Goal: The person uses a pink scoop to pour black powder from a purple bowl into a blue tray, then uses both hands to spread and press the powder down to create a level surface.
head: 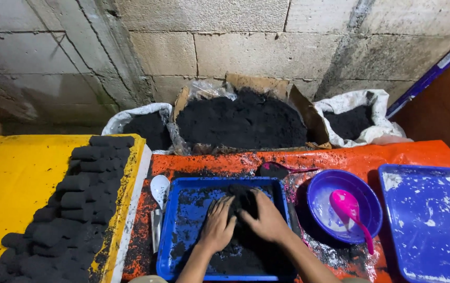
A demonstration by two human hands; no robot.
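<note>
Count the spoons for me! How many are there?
2 clear ones: a white spoon left of the blue tray, and a pink spoon in the purple bowl. A dark scoop-like thing behind the tray may be another.

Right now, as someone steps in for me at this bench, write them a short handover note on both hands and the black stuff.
Left hand: palm down, pressing the black mix in the blue tray; no closed grip.
Right hand: cupped over the same mound from the other side.
Done: rows of dark pressed logs lie on the yellow sheet, left.
Left: loose mix in the tray; more black powder in the cardboard box and two white sacks behind.
Nearby: white scoop, purple bowl with pink ladle.
</note>
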